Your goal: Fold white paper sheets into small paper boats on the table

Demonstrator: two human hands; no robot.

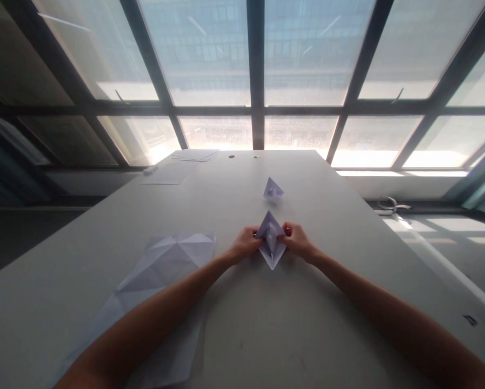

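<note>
— What are the hands on?

— A small folded paper piece (270,240), kite-shaped with points toward the far and near edges of the table (327,324). It lies about midway across the table, roughly halfway between the near and far edges. The left hand (247,244) pinches its left side with fingers closed narrow on the paper; the right hand (296,241) pinches the right side the same way. Both forearms reach in from the near edge.

— Anything just past it?

— A second folded paper figure (273,189), smaller in view, a pointed shape standing on the table nearer the far edge, apart from the held one.

— And to the left?

— A creased paper sheet (173,256), opened flat with fold lines showing, lies toward the near left; the left forearm crosses over its near part. Near the far left corner lies a stack of flat sheets (196,155), with one more loose sheet (169,174) just in front of it.

— Any boxes, trays, bowls?

— No containers show; everything lies straight on the tabletop. Beyond the far edge is a large window (256,70) with dark frames.
</note>
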